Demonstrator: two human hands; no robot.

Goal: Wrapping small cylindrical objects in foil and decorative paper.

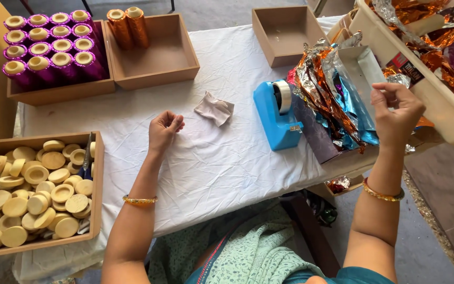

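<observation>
My left hand (165, 129) rests on the white tablecloth (211, 163), fingers loosely curled and holding nothing. A crumpled beige scrap (215, 108) lies just to its right. My right hand (396, 111) is raised at the right, above the edge of a cream tray (437, 118) of crinkled foil sheets. Its fingers are curled inward; whether they pinch anything is unclear. A blue tape dispenser (277, 118) stands between the hands, beside a heap of orange, silver and blue foil (332, 89).
A wooden box of pale round discs (32, 194) with blue scissors sits at the left front. Behind it are a box of purple-wrapped spools (53, 52), a box with two orange-wrapped spools (127, 23), and an empty wooden box (285, 31).
</observation>
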